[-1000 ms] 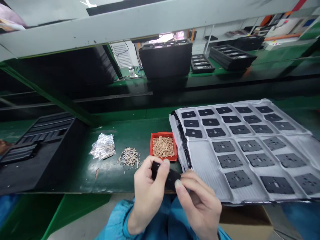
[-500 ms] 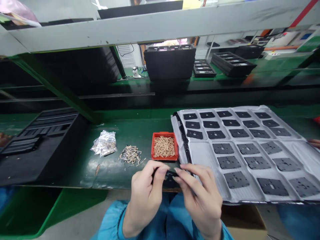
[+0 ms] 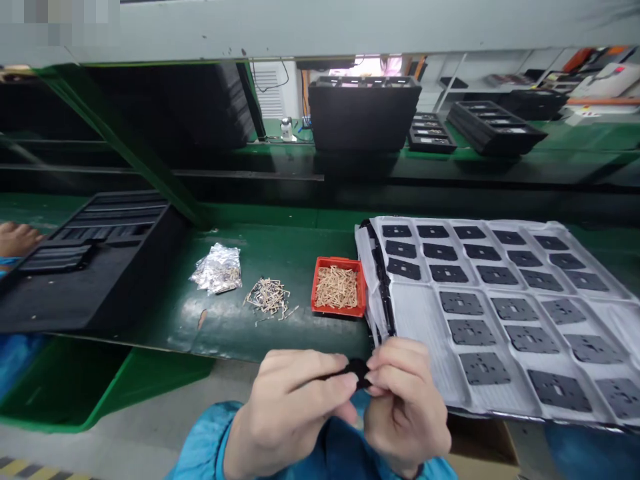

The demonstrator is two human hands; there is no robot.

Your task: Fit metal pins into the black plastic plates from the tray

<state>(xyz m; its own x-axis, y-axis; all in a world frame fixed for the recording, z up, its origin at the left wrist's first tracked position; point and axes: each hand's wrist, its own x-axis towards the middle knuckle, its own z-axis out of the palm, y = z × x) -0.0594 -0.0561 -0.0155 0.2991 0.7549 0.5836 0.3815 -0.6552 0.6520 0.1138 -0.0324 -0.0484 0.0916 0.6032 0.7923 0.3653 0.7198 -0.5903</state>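
A small black plate [image 3: 357,372], mostly covered by fingers, is held between both my hands in front of the bench edge. My left hand [image 3: 295,407] pinches its left side with thumb and fingers. The right side is gripped by the fingertips of my right hand [image 3: 407,400]. Just beyond my hands sits a red bin [image 3: 314,303] filled with small brass-coloured metal pieces [image 3: 337,288]. To my right, a white moulded tray [image 3: 415,333] carries rows of flat black plates [image 3: 485,369] with small cut-outs.
Left of the bin lie a loose pile of metal pieces [image 3: 270,297] and a clear plastic bag [image 3: 217,268] of parts. A large black box [image 3: 130,280] stands further left, near another person's hand [image 3: 19,239]. A green tub [image 3: 150,380] sits below the bench. An overhead beam [image 3: 320,30] crosses above.
My hands have turned the black plate, so less of its face shows, and my left hand now covers more of it. The camera view has shifted. Another person's hand shows more at the left.
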